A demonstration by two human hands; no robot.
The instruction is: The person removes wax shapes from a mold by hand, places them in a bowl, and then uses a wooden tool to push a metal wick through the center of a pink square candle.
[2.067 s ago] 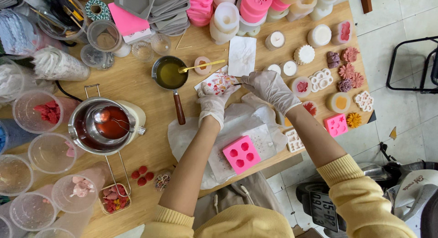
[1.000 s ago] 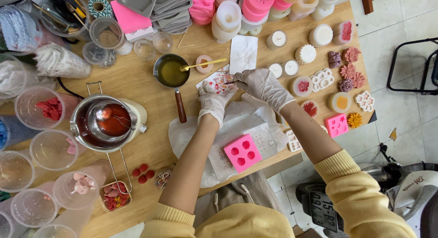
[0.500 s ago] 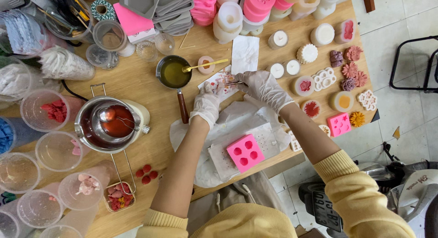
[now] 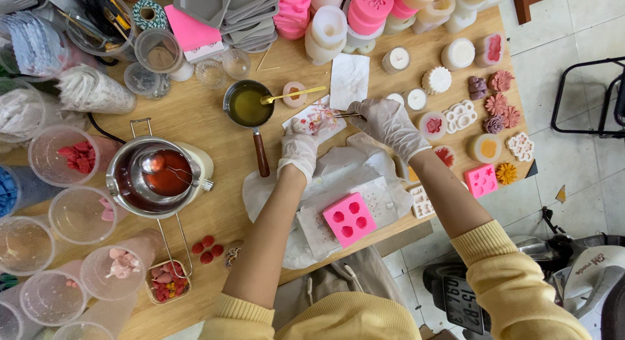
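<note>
From the head camera, both white-gloved hands work at the middle of the wooden table (image 4: 215, 118), just beyond a crumpled sheet of white paper (image 4: 338, 177). The left hand (image 4: 301, 144) rests its fingertips on the near-left edge of a small flat white mould dotted with red-pink pieces (image 4: 314, 118), holding it down; its grip is pressed flat on the mould rather than closed round it. The right hand (image 4: 388, 122) pinches a thin metal tool, tweezers by the look of it (image 4: 346, 115), whose tip points left over the mould's right edge. Whether the tip carries anything is too small to tell.

The mould looks light and probably flexible, so it would likely slide or buckle if pushed from one side only; steadying it at an edge, as the left hand does, seems the sound hold. The little coloured pieces look fragile and soft, best taken by the tool's tip with a gentle squeeze.

Just left of the mould stands a small dark saucepan of yellow-green liquid (image 4: 249, 107) with a gold spoon (image 4: 293, 94) across its rim. Nearer, on the paper, lies a pink square silicone mould with four cavities (image 4: 349, 218). At the left sits a steel melting pot of dark red liquid (image 4: 159, 176).
</note>
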